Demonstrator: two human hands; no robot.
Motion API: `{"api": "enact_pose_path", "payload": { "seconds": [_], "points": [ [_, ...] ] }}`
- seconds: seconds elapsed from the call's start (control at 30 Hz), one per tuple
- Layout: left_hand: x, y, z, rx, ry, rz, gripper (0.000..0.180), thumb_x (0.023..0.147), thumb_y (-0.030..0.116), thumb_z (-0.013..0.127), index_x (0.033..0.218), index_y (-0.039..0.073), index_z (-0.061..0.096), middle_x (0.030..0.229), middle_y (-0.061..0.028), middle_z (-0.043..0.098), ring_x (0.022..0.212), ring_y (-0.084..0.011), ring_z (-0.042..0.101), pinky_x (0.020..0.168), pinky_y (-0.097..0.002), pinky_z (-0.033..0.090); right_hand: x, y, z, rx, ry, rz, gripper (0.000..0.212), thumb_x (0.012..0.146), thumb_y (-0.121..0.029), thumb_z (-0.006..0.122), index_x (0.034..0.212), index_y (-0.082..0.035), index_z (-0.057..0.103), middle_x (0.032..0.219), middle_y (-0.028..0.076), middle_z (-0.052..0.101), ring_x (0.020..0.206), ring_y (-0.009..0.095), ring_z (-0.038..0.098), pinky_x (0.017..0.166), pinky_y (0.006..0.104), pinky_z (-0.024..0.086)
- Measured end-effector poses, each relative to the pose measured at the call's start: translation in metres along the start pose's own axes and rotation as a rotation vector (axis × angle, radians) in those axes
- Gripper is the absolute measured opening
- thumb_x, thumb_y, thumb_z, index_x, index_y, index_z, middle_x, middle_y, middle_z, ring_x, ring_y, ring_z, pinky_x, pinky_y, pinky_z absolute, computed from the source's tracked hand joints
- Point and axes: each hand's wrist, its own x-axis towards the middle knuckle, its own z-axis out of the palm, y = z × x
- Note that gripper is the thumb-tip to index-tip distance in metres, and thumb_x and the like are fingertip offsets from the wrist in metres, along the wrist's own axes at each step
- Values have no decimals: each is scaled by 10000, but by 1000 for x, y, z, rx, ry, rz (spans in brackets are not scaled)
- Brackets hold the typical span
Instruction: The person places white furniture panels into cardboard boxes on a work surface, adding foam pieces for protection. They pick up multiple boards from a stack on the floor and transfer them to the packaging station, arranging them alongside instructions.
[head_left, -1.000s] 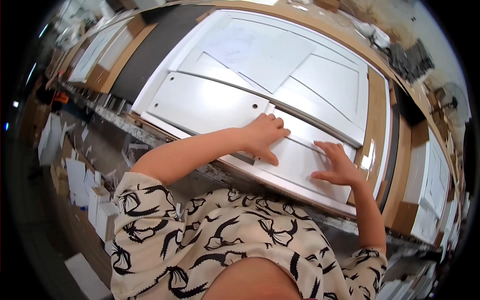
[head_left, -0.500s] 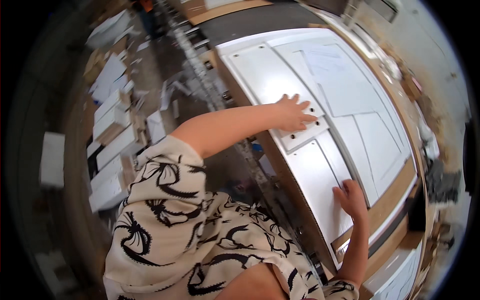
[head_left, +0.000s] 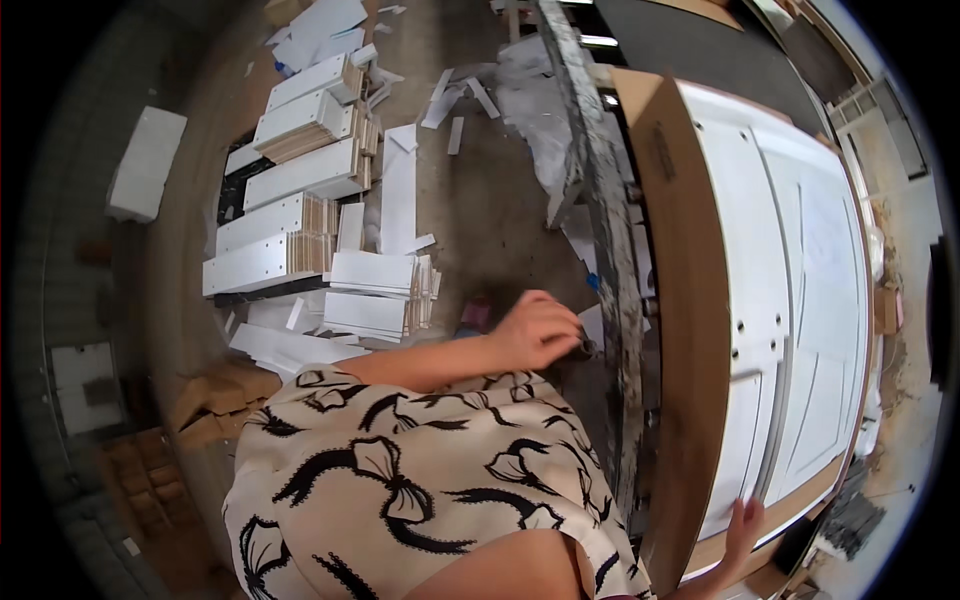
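Note:
A white door panel with recessed fields lies flat on a brown board on the workbench. My right hand rests with fingers spread on the panel's near corner. My left hand hangs below the bench's paint-spattered metal edge, off the panel. Its fingers are curled, and a small dark thing shows at the fingertips. Whether the hand grips it is unclear. My patterned sleeve fills the lower middle of the view.
Stacks of white boards with wooden edges lie on the floor to the left, with loose white strips and scraps around them. Cardboard pieces lie nearer me. Another white slab lies farther left.
My head has turned left toward the floor. My left hand came off the panel and dropped beside the bench edge. My right hand stays on the panel's near corner.

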Motion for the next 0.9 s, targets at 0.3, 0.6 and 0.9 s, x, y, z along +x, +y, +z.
{"api": "enact_pose_path", "payload": {
  "seconds": [0.3, 0.6, 0.9],
  "points": [
    [-21, -196, -160, 421, -488, -584, 287, 759, 348, 631, 948, 134, 664, 890, -93, 642, 885, -301, 587, 793, -441, 413, 51, -394, 54, 529, 892, -321, 189, 933, -64, 470, 1034, 22, 604, 937, 96, 624, 820, 164, 599, 704, 259, 504],
    [29, -309, -184, 213, -131, -763, 311, 773, 322, 647, 1001, 110, 643, 946, -93, 631, 911, -289, 578, 830, -401, 395, 266, -700, 356, 136, -566, -1006, 255, 779, -146, 658, 1015, -54, 625, 944, 159, 628, 857, 316, 607, 747, 358, 490],
    [38, -460, -260, 233, 326, -1419, 331, 775, 238, 695, 1034, 42, 630, 973, -136, 649, 839, -248, 624, 693, -315, 480, 550, -801, 621, -176, -228, -443, 388, 808, -280, 520, 1078, -8, 577, 1071, 210, 589, 1033, 360, 532, 900, 431, 407]
  ]
}}
